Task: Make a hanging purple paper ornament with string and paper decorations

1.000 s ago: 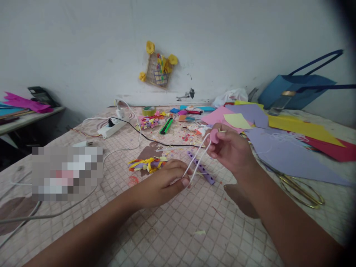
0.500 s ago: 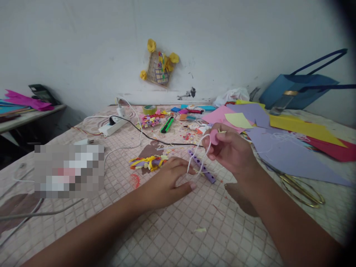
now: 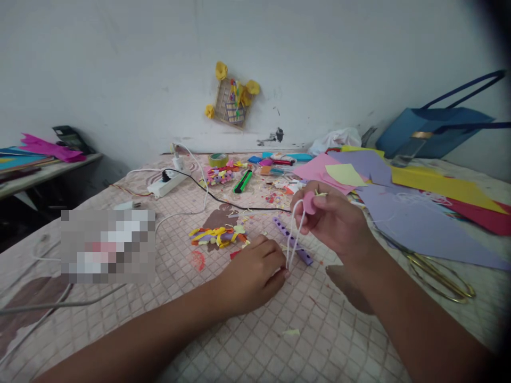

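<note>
Closed since the earlier frame: one left hand, fingertips pinched on one white cord loop. One pink piece – raised, gripped between right hand fingers; one purple strip lies below – one green cutter beyond.

pink disc, purple strip seemingly spotted

a: white cord?
b: lower end lost in left hand.
a: pink disc?
b: right edge behind right hand's thumb.
a: elsewhere?
b: pixelated patch, contents unreadable. blue bag, lower strap cut off at right.
</note>
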A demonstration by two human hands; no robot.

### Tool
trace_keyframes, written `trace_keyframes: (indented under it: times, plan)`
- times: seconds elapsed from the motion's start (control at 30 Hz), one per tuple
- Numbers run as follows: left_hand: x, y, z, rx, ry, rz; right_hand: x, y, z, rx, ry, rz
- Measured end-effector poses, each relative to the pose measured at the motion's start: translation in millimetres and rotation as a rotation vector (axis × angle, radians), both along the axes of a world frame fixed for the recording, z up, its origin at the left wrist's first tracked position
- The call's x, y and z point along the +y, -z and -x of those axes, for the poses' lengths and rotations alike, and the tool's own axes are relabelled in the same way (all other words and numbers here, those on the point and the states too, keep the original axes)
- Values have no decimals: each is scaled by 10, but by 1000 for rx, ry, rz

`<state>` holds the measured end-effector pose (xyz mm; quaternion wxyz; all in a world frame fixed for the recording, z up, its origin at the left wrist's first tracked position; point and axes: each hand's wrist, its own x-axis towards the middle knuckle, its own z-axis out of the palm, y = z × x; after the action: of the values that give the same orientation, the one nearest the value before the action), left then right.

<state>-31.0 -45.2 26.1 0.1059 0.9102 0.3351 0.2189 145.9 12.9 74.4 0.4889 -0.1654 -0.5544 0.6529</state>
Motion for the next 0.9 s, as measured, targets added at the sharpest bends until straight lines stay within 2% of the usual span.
trace_keyframes:
  times: [0.17, 0.27, 0.37, 0.43, 0.6, 0.73, 0.9]
  plan:
    - [40, -88, 93, 69, 68, -24, -2, -115, -124, 209, -15, 93]
    - [96, -196, 136, 140, 51, -43, -17, -198, -219, 311, 22, 142]
    - [170, -295, 84, 228, 16, -57, -2, -232, -291, 350, 48, 162]
    - [228, -310, -8, 272, 26, -60, 25, -228, -319, 361, 52, 172]
    - [407, -132, -309, 341, 118, -133, 75, -200, -352, 345, 75, 162]
    - [535, 12, -493, 339, 62, -191, 70, -194, -358, 289, 78, 171]
    - [520, 28, -532, 254, 14, -195, 49, -214, -344, 246, 98, 116]
